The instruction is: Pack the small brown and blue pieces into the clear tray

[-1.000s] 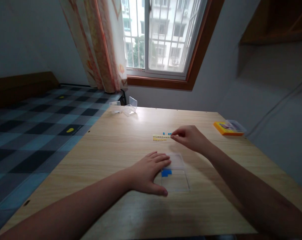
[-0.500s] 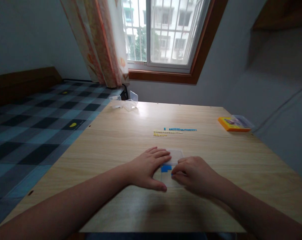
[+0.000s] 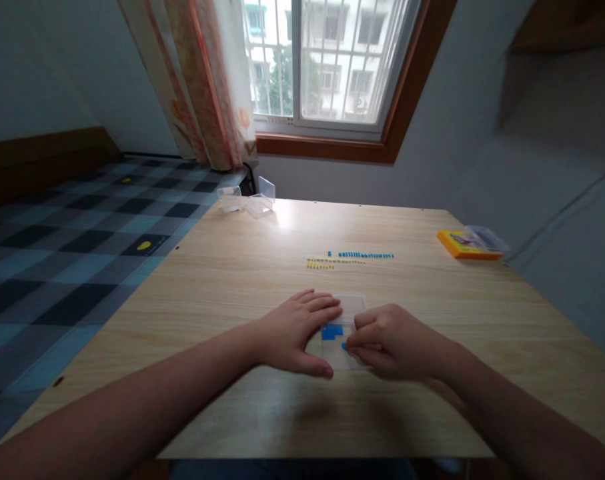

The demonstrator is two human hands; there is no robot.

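A shallow clear plastic box (image 3: 333, 358) lies on the table with its clear lid (image 3: 352, 304) folded back on the far side. Inside are flat blue pieces (image 3: 331, 332), packed together at the box's far left. My left hand (image 3: 296, 331) rests palm down with fingers spread, lying along the left side of the box and lid. My right hand (image 3: 396, 341) is over the box's right side, thumb and fingertips pinched on a small blue block (image 3: 343, 345). Its palm side and part of the box are hidden.
Beyond the box, small blue pieces (image 3: 366, 255) and small yellow pieces (image 3: 321, 264) stand in rows on the table (image 3: 222, 293). Open clear boxes (image 3: 259, 205) are at the far left corner. A yellow-orange package (image 3: 467, 247) with a clear case lies at the right edge.
My right hand has shifted very slightly, its fingers curled a bit closer around the small blue block. My left hand stays in place. The view has tilted a little.
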